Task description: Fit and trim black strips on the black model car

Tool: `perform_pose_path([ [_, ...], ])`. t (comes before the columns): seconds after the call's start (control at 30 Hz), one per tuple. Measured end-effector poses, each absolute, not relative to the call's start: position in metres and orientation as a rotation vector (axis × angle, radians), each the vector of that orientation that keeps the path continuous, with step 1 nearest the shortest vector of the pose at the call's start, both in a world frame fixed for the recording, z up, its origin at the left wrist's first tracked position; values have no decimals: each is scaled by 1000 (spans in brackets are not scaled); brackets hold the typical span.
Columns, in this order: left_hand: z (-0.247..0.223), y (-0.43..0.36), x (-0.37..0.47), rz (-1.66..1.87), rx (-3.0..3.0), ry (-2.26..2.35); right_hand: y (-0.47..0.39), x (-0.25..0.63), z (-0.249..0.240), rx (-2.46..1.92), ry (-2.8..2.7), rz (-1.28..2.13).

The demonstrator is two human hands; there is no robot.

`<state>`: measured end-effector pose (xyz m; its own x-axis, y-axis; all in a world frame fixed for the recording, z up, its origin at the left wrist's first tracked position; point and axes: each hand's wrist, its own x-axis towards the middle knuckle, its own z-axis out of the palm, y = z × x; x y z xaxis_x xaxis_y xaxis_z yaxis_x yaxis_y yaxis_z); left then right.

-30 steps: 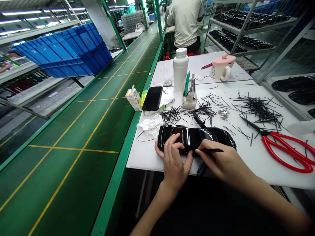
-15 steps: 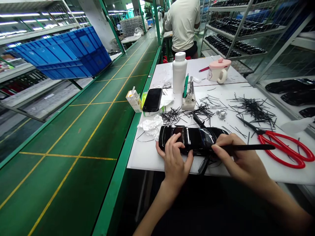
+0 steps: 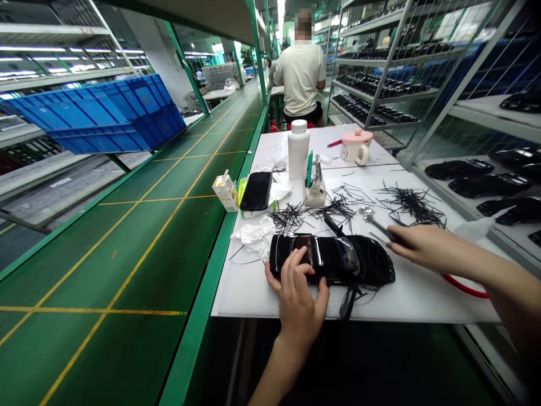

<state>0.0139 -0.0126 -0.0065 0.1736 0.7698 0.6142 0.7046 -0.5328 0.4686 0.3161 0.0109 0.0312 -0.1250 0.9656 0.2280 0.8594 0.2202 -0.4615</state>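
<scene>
A glossy black model car (image 3: 332, 254) lies on the white work table, both front doors swung out. My left hand (image 3: 298, 287) steadies it at the rear, fingers over the roof and rear window and thumb along the near side. My right hand (image 3: 412, 245) is closed around slim black tweezers (image 3: 382, 230). Their tip points at a small heap of shiny silver pieces (image 3: 366, 213) beyond the car's bonnet; whether a piece is between the tips is too small to tell. Red-handled scissors (image 3: 465, 286) lie partly hidden beneath my right forearm.
Black thin strips (image 3: 414, 203) lie in loose piles. Behind the car stand a white bottle (image 3: 298, 149), a pen holder (image 3: 315, 194), a phone (image 3: 256, 190) and a lidded mug (image 3: 355, 149). Crumpled tissue (image 3: 256, 235) sits left. A green conveyor (image 3: 139, 242) runs alongside; racks (image 3: 460, 129) hold cars.
My right hand has moved from the car's windscreen area to the silver pieces, swinging the tweezers round. My left hand stays on the car. The whole view has tilted up slightly.
</scene>
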Motion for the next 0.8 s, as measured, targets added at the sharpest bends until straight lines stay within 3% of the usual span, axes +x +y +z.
perform_pose_path([
  [0.17,-12,-12,15,1395,2306,1464,70,301,38,-1707,-2182,484],
  [0.43,-17,-14,15,1446,2298,1485,181,231,61,-1560,-1902,531],
  [0.8,-19,-12,12,1487,2356,1439,190,227,71,-1336,-1454,437],
])
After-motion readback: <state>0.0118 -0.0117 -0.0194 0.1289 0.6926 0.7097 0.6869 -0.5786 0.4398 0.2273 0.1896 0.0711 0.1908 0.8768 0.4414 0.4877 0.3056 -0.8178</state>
